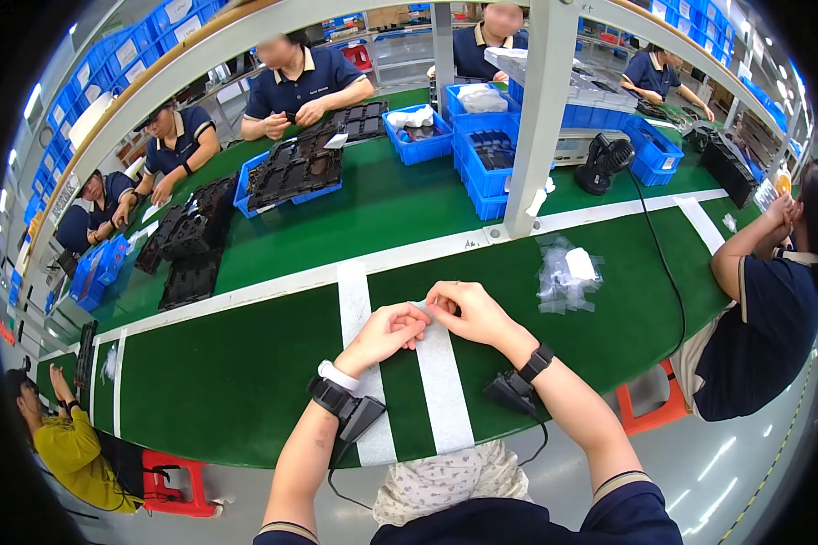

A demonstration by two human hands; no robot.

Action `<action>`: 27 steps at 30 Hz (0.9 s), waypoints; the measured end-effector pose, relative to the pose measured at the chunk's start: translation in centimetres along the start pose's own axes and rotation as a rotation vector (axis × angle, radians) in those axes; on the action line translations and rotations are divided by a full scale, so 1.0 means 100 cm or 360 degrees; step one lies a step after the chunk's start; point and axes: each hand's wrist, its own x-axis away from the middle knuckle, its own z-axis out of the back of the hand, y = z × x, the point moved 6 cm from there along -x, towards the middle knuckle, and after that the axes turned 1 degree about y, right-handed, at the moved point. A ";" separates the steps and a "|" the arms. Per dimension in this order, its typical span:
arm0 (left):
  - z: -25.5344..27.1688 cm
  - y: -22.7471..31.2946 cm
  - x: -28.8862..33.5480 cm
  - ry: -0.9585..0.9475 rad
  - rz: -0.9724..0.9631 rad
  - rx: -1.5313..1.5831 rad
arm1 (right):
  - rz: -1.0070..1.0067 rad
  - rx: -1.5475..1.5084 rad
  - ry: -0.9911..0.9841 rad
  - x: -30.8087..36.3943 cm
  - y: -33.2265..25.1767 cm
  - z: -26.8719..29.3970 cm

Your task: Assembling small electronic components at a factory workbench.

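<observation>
My left hand (386, 336) and my right hand (468, 312) meet above the green table, just over the white strips on its surface. The fingers of both are closed in a pinch, with the fingertips almost touching. Something small and pale seems to lie between them, but it is too small and too hidden to name. To the right of my right hand, a loose pile of clear plastic pieces (562, 283) lies on the table, with a small white piece (580, 264) on top.
A white metal post (538, 118) rises beyond my hands. Blue bins (483, 154), black plastic trays (295, 168) and a small black fan (603, 163) stand farther back. The fan's cable (661, 250) crosses the table at the right. Several people sit around, one close on my right.
</observation>
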 end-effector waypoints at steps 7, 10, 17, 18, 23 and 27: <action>0.010 -0.007 -0.004 0.0147 -0.0051 0.0049 | 0.0081 0.0121 0.0820 0.014 -0.010 0.066; 0.006 -0.003 -0.004 0.0123 -0.0103 0.0070 | -0.0070 0.0443 0.0807 0.040 -0.003 0.105; 0.004 -0.003 -0.003 0.0091 -0.0079 0.0035 | -0.0837 0.1285 0.0404 0.091 0.059 0.157; 0.004 -0.003 -0.002 0.0083 -0.0073 0.0019 | -0.0813 0.1383 0.0288 0.093 0.068 0.152; 0.003 -0.005 -0.004 0.0085 -0.0090 0.0007 | -0.0979 0.1417 0.0023 0.101 0.093 0.142; 0.005 -0.002 -0.002 0.0085 -0.0051 -0.0017 | -0.0976 0.1366 0.0069 0.099 0.093 0.141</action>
